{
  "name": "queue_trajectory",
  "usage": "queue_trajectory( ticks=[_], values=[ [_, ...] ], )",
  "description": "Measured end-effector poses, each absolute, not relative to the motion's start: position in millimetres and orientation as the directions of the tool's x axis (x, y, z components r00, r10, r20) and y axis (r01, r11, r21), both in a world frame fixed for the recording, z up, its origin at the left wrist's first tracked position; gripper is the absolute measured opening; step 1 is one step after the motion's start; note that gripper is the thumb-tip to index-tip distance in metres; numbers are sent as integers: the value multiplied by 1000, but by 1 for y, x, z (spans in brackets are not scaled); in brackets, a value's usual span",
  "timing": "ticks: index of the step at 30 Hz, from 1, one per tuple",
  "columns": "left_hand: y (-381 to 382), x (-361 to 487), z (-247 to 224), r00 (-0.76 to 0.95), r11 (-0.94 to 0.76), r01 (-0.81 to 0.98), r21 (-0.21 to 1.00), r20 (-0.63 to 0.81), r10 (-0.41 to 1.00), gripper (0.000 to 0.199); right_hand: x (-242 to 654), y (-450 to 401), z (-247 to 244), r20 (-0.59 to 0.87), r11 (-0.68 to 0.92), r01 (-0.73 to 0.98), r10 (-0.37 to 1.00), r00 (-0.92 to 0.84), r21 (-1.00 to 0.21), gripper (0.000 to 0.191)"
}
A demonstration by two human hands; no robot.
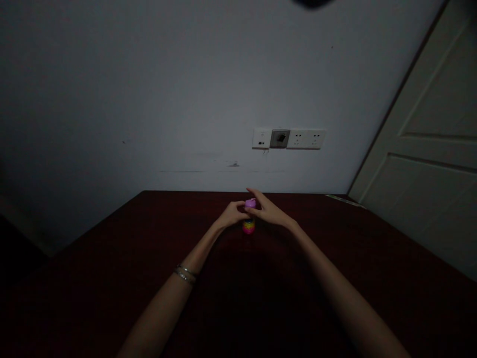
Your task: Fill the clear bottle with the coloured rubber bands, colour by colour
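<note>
A small bottle [248,227] with rainbow bands, yellow and pink near its base, stands upright on the dark red-brown table [167,223]. Its purple lid [250,203] has a small raised part on top. From the left side, my left hand [231,215] is closed around the bottle's upper body, its fingers hiding part of it. Opposite it, my right hand [270,213] holds the bottle at the lid, thumb in front and index finger raised behind the top. The exact contact of the fingertips is too small and dark to make out.
Behind the table's far edge rises a grey-white wall [186,99] with a row of sockets and switches [288,138]. A panelled white door [428,149] stands at the right. A thin patterned strip [345,200] lies by the far right edge. The light is dim.
</note>
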State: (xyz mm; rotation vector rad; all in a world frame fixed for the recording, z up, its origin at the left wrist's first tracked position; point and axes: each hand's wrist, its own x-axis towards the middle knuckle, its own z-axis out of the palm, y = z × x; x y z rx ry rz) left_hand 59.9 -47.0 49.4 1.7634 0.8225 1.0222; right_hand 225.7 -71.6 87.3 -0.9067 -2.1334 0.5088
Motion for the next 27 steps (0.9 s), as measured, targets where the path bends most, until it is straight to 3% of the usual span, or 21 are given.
queue_trajectory(
  ticks=[4,11,19,24,27],
  values=[
    [-51,61,53,445,-375,78,924,304,842,48,232,-72,94,424,629,285,731,-534,-724,59],
    [-47,60,49,401,-372,122,920,297,867,39,228,-69,85,494,641,440,766,-411,-629,71],
    [-49,61,52,413,-424,162,891,329,849,46,235,-67,89,394,584,233,741,-543,-778,70],
    [-45,59,47,418,-426,139,894,337,844,44,231,-69,88,433,613,379,775,-461,-693,76],
    [-45,59,46,417,-417,132,899,331,846,42,230,-69,86,431,602,365,782,-450,-711,78]
  ],
)
